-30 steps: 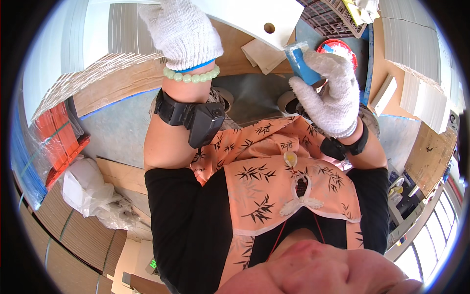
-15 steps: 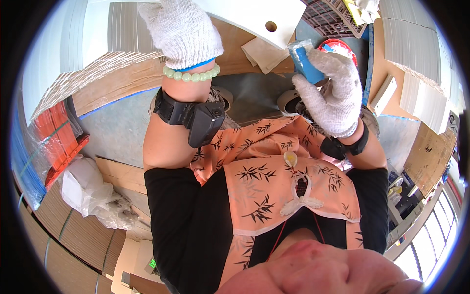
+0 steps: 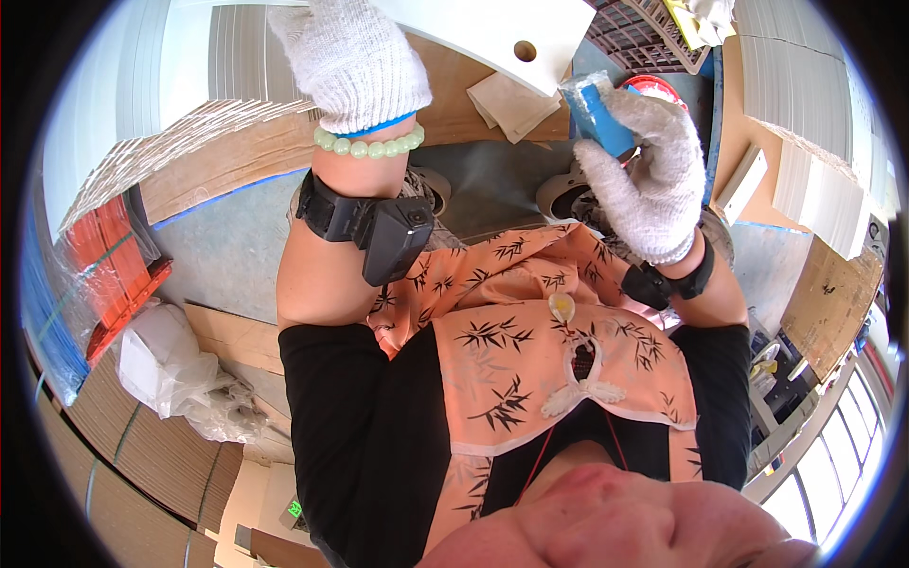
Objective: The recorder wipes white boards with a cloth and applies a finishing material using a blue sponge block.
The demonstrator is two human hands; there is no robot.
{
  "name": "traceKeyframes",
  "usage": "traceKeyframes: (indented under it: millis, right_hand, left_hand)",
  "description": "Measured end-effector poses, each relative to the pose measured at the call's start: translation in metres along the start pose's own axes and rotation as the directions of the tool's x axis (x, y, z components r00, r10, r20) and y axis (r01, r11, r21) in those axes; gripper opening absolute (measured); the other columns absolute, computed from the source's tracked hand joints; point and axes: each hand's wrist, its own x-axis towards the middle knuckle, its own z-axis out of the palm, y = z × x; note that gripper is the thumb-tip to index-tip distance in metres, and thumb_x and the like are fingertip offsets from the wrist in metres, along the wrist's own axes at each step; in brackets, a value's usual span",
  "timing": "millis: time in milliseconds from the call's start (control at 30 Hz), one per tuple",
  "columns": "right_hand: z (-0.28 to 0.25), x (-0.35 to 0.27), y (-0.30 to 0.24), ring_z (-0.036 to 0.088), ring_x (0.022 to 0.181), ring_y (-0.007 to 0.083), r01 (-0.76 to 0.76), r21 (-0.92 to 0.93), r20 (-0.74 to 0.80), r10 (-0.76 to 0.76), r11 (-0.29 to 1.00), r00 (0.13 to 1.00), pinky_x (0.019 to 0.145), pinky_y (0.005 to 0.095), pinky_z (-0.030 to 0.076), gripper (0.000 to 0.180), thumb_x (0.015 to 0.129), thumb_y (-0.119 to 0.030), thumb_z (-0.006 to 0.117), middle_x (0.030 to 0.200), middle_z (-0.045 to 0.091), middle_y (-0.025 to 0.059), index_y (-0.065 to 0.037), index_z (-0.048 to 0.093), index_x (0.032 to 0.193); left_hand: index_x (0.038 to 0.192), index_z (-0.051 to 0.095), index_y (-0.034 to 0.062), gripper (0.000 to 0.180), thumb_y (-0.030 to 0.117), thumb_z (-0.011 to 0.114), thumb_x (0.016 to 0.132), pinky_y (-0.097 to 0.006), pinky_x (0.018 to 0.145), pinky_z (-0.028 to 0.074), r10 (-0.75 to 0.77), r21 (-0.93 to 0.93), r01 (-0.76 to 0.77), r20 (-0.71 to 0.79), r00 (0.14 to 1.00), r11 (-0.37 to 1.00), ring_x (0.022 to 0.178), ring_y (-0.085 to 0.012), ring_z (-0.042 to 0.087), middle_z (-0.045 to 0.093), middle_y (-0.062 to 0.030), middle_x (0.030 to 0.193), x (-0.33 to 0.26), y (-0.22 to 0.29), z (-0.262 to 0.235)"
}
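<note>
"Evidently, we are at work in white gloves: our right hand [image 3: 653,175] pinches a blue block [image 3: 604,125] between thumb and fingers, just right of a white board [image 3: 473,33]."

"And our left hand [image 3: 355,71]?"

"Near the board's left end, at the top of the view. Its fingers are cut off or hidden, so we cannot tell whether they grip, press or lie spread."

"Where exactly is the block?"

"Raised and tilted, its pale, shiny tip by the board's near right corner, where a round hole [image 3: 525,50] shows. Whether tip and edge touch, we cannot tell."

"Which step do we take this to be?"

"Block in hand at the board's edge, we judge, with the left hand perhaps steadying the board."

"And the next move calls for what?"

"In our judgement, a firm pinch on the block, its tip lined up with the edge, and a board that does not slide."

"What else frames us?"

"A red tub [image 3: 655,86], partly behind our right glove; a crate [image 3: 653,36] beyond; a beige sheet [image 3: 514,112] partly under the board; and white panels [image 3: 800,80] stacked on either side."
</note>
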Motion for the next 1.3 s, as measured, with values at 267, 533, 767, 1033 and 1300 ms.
traceKeyframes:
  millis: [267,533,767,1033,1300]
  right_hand:
    - [-0.015,0.005,-0.016,0.065,0.083,0.0190,-0.077,0.264,0.265,0.004,0.961,0.964,0.064,0.0282,0.054,0.048,0.075,0.002,0.077,0.108,0.063,0.0115,-0.007,0.063,0.120]
    - [-0.036,0.011,0.000,0.062,0.092,0.0222,-0.113,0.303,0.072,0.096,0.946,0.993,0.075,0.0315,0.049,0.037,0.078,0.004,0.069,0.107,0.065,0.0125,-0.005,0.064,0.115]
    - [-0.053,0.020,0.008,0.063,0.077,0.0219,-0.094,0.148,-0.096,0.109,0.985,0.989,0.069,0.0318,0.049,0.031,0.078,-0.004,0.071,0.094,0.068,0.0114,-0.005,0.069,0.108]
    - [-0.063,0.018,0.010,0.064,0.079,0.0152,-0.148,0.198,-0.143,0.178,0.969,0.974,0.070,0.0260,0.050,0.031,0.081,-0.005,0.071,0.099,0.067,0.0089,-0.004,0.068,0.112]
    - [-0.062,0.014,0.017,0.061,0.084,0.0110,-0.245,0.230,-0.122,0.278,0.942,0.953,0.074,0.0256,0.050,0.035,0.086,-0.003,0.069,0.105,0.064,0.0050,-0.008,0.065,0.120]
  left_hand:
    - [0.134,0.046,-0.0019,0.047,0.025,0.060,0.098,-0.038,0.095,0.051,0.026,0.012,-0.028,0.084,0.996,1.000,0.111,-0.0242,0.059,0.058,-0.0128,0.121,-0.003,0.007,0.013]
    - [0.133,0.046,0.0023,0.040,0.018,0.060,0.099,-0.031,0.093,0.050,0.006,0.104,-0.041,0.309,0.951,0.994,0.111,-0.0153,0.058,0.059,-0.0091,0.123,-0.016,0.012,0.004]
    - [0.137,0.040,-0.0023,0.043,0.012,0.055,0.100,-0.032,0.092,0.051,-0.137,0.326,-0.098,0.627,0.767,0.940,0.110,-0.0161,0.060,0.059,-0.0117,0.123,-0.028,0.023,0.009]
    - [0.139,0.038,-0.0043,0.048,0.015,0.055,0.100,-0.034,0.093,0.051,-0.226,0.306,0.005,0.693,0.685,0.952,0.109,-0.0192,0.061,0.059,-0.0147,0.123,-0.051,0.028,0.019]
    - [0.134,0.041,-0.0047,0.044,0.021,0.054,0.102,-0.035,0.087,0.054,-0.232,0.235,0.083,0.726,0.648,0.968,0.100,-0.0215,0.066,0.063,-0.0156,0.116,-0.054,0.030,0.029]
